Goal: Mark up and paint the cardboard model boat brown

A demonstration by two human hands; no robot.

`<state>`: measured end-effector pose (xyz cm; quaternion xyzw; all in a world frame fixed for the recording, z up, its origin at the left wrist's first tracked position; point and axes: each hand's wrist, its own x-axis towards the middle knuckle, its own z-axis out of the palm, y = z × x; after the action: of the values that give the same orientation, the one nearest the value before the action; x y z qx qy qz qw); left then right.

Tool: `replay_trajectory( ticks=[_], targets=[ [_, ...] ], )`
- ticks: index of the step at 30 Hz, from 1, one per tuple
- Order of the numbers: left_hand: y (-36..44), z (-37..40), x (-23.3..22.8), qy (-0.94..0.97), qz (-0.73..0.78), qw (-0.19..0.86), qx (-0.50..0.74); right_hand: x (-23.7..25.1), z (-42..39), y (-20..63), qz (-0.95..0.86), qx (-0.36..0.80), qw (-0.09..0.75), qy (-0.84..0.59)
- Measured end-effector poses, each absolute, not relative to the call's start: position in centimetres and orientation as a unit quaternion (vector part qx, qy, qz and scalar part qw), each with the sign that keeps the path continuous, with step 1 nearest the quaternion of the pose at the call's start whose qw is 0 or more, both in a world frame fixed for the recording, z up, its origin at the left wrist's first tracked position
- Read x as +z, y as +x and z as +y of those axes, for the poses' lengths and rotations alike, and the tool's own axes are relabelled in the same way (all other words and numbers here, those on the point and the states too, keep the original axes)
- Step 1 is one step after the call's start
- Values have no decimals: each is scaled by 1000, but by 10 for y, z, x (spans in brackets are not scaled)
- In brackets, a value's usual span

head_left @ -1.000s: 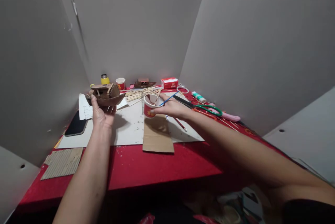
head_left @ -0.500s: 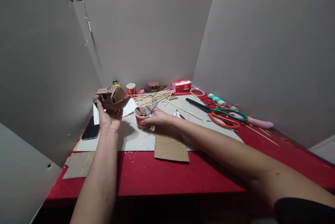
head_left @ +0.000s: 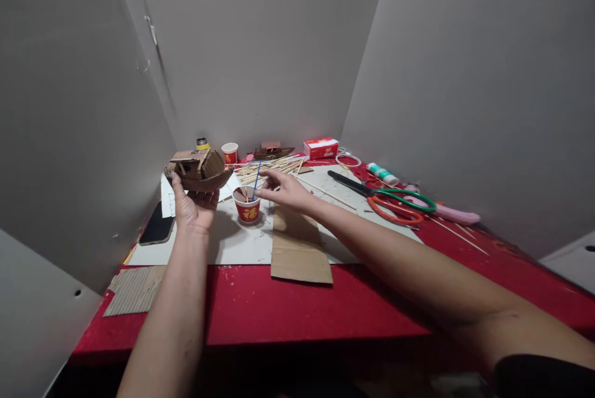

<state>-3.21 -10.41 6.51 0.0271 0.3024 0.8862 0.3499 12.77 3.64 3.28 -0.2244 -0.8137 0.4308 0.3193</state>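
Observation:
My left hand (head_left: 194, 207) holds up a small brown cardboard boat model (head_left: 199, 170) above the left side of the white sheet (head_left: 232, 242). A red paper cup (head_left: 247, 204) stands on that sheet just right of the boat. My right hand (head_left: 284, 189) is beside the cup's right rim and pinches a thin blue-handled brush (head_left: 255, 180) whose lower end dips into the cup.
A black phone (head_left: 157, 224) lies left. Corrugated card (head_left: 132, 291) and a flat cardboard piece (head_left: 299, 248) lie near the front. Bamboo sticks (head_left: 269, 168), scissors (head_left: 395, 198), a pink tool (head_left: 453, 215), a glue bottle (head_left: 383, 173), a red box (head_left: 320, 147) and a second cup (head_left: 229, 152) sit farther back. Grey panels surround the red table (head_left: 288, 305).
My right hand set the red cup down on the white sheet, let go of it and now holds only the brush in the cup. The boat stayed in my left hand.

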Motion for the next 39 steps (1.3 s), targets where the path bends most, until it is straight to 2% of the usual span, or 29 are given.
replay_trajectory(
  ticks=[9,17,22,32,39],
  targets=[
    [-30,-103,64,44,308,354,882,38,46,94,-753,509,342,-239],
    [-30,-103,62,41,286,364,885,58,37,119,-718,496,450,-187],
    [-28,-103,63,38,298,360,883,58,43,127,-676,518,488,-192],
    [-28,-103,62,34,311,356,881,40,64,126,-590,593,486,-252],
    [-32,-102,58,39,294,363,884,34,63,121,-598,585,483,-258]
  ],
)
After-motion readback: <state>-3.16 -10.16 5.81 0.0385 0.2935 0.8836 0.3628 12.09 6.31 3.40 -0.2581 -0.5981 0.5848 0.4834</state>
